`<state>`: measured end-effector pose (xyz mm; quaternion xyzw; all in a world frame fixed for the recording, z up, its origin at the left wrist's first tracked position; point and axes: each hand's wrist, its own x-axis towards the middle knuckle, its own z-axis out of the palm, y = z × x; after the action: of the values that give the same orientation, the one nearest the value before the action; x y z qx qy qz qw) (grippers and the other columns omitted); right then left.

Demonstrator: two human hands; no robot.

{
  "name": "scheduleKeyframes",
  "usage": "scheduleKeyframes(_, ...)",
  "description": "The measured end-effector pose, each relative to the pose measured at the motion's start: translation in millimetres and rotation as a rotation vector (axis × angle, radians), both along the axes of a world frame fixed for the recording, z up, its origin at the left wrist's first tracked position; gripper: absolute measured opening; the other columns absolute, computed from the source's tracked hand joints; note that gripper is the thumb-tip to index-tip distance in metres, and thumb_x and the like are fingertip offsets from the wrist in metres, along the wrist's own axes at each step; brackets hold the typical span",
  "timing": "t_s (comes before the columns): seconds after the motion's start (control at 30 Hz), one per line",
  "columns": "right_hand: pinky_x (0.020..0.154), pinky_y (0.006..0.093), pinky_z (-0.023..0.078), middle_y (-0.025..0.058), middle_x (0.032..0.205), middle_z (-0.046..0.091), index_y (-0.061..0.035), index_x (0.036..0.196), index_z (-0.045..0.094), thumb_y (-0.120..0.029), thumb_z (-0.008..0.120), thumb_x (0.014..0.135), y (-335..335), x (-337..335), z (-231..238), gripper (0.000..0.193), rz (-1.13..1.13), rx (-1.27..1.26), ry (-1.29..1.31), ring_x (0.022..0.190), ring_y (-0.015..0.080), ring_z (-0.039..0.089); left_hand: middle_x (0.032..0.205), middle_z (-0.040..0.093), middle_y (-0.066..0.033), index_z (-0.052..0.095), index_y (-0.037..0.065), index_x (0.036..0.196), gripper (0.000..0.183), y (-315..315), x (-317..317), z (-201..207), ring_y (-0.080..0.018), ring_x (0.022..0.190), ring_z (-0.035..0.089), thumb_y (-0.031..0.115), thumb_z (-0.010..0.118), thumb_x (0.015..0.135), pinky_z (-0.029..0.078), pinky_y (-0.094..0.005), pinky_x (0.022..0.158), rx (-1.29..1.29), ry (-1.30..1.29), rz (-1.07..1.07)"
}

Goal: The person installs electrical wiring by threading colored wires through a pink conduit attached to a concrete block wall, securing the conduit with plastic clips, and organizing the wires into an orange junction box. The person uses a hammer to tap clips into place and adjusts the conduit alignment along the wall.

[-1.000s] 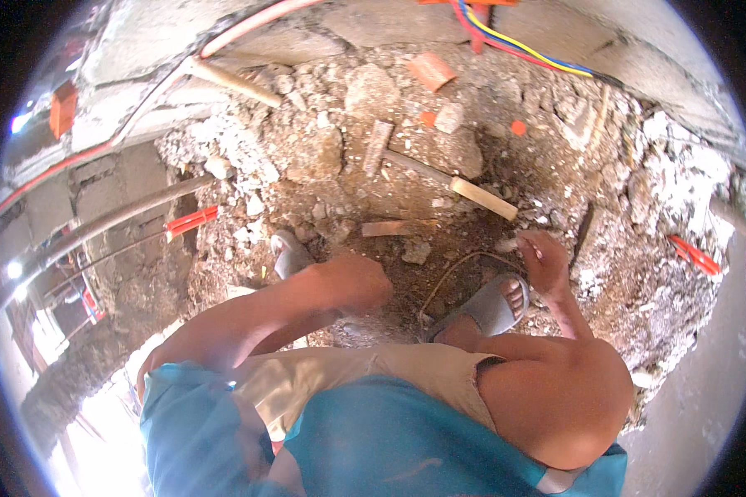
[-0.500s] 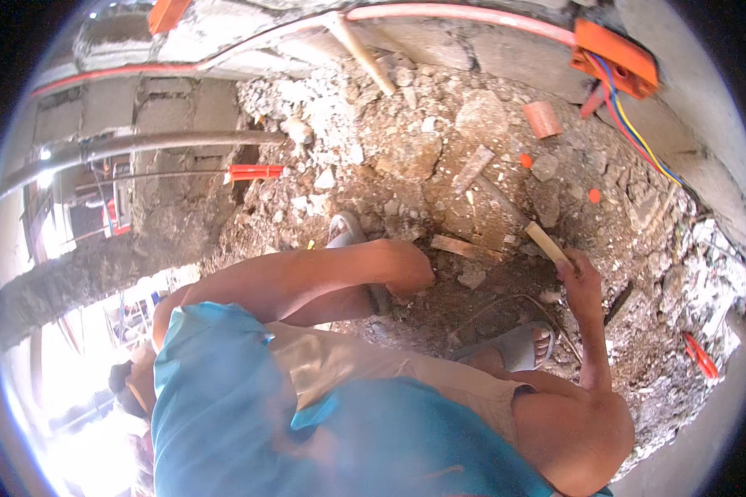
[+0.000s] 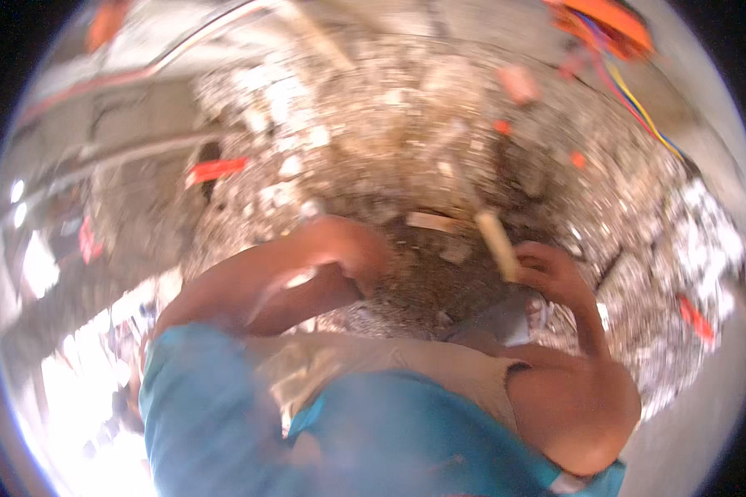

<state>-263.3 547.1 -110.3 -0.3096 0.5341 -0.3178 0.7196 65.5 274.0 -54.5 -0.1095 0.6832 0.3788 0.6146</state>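
A hand tool with a pale tan handle [image 3: 496,246] and a thin greyish shaft points up and away over the rubble. My right hand [image 3: 553,272] is closed round the near end of that handle; motion blur hides the tool's far end, so its kind is unclear. At centre left, my left hand [image 3: 358,253] hangs bent at the wrist above the dirt, by my left knee. Its fingers are turned away and smeared. A short piece of wood [image 3: 433,222] lies on the dug ground between my hands.
Broken stones and soil cover the ground [image 3: 389,124]. An orange electrical box [image 3: 617,29] with coloured wires [image 3: 630,99] is at the upper right wall. A short orange pipe piece [image 3: 518,84] lies below it. Orange conduit ends [image 3: 217,171] stick out at left; another [image 3: 696,319] lies right.
The view has shifted and blurred. My right hand has moved up and left with the tool, whose handle now stands steeper. My left hand appears farther left and higher.
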Motion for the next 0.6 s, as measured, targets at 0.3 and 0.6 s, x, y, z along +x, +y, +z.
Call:
scheduleKeyframes(0.3, 0.085, 0.047, 0.056, 0.0188, 0.11, 0.076, -0.0079, 0.136, 0.068, -0.039, 0.071, 0.1, 18, 81, -25, 0.048, 0.261, -0.323, 0.116, 0.098, 0.0348, 0.074, 0.087, 0.078, -0.0088, 0.082, 0.012, 0.093, 0.029, -96, -89, 66, -0.0229, 0.083, 0.072, 0.04, 0.081, 0.087, 0.056, -0.0402, 0.08, -0.331, 0.05, 0.081)
scheduleKeyframes(0.6, 0.064, 0.0284, 0.057, 0.0051, 0.096, 0.075, -0.0108, 0.112, 0.076, -0.024, 0.065, 0.107, 136, 8, -38, 0.018, -0.853, 0.11, 0.538, 0.077, 0.0123, 0.069, 0.092, 0.08, -0.0072, 0.082, 0.011, 0.096, 0.025, -60, -125, 55, -0.0218, 0.09, 0.075, 0.035, 0.081, 0.089, 0.058, -0.0388, 0.084, -0.231, 0.015, -0.099)
